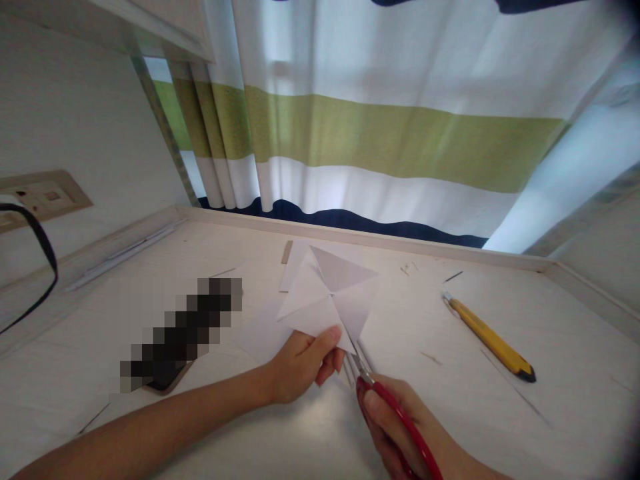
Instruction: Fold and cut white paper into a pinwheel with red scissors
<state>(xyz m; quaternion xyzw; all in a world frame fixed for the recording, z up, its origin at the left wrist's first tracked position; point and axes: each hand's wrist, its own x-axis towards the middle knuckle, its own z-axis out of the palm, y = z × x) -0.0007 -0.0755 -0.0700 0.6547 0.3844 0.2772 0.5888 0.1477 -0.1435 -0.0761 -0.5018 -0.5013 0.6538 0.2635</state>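
Striped curtain is filling the whole far side, and the white desk is taking up everything nearer. The folded white paper is hovering mid-desk, points sticking out like a star. The left hand is pinching its near corner between thumb and fingers. The right hand is curling tight around the red-handled scissors, just right of and nearer than that corner. The scissors' long axis is running near-right to far-left, tips aiming straight at the paper's near edge. Honestly can't tell how far the blades are parted, since the paper's covering the tips. A yellow utility knife is lying well off right, and the right wrist is getting cropped.
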